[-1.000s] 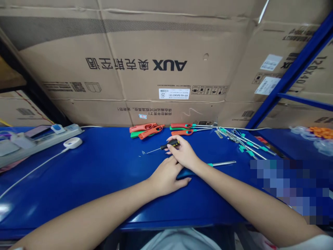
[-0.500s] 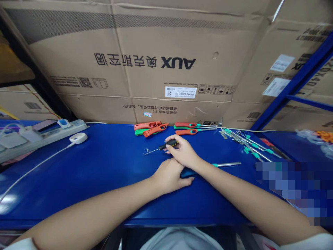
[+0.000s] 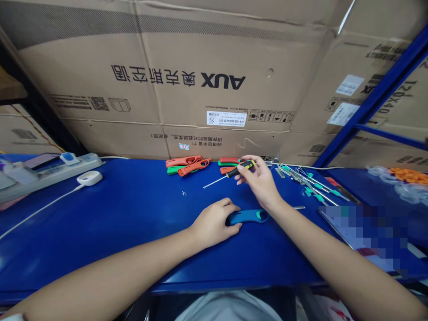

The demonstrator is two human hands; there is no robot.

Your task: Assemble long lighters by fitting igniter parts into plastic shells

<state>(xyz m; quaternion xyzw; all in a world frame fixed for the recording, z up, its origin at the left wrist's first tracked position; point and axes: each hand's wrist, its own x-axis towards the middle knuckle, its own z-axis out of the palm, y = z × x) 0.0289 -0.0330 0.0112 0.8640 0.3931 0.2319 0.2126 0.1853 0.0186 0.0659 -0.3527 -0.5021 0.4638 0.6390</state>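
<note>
My right hand [image 3: 261, 180] holds a screwdriver [image 3: 241, 168] by its black and yellow handle, above the table, with the thin shaft pointing left and slightly down. My left hand [image 3: 217, 223] is closed round the rear end of a blue long-nosed lighter [image 3: 247, 216] lying on the table. The lighter's metal tube runs to the right, partly hidden behind my right forearm. Behind my right hand lie red, green and orange lighters [image 3: 229, 160], partly covered by the hand. Two small pale bits [image 3: 183, 193] lie on the table left of the screwdriver tip.
Orange and green lighter handles [image 3: 189, 165] lie at the back beside a large cardboard box [image 3: 180, 49]. Several metal tubes with green parts [image 3: 310, 185] lie at the right. A power strip [image 3: 56, 171] and a white charger [image 3: 89, 178] are at the left. A blue post [image 3: 361, 116] stands at the right.
My right hand has moved right and up with the screwdriver, away from my left hand, uncovering more of the blue lighter. My left hand keeps hold of the lighter. The camera view has shifted slightly.
</note>
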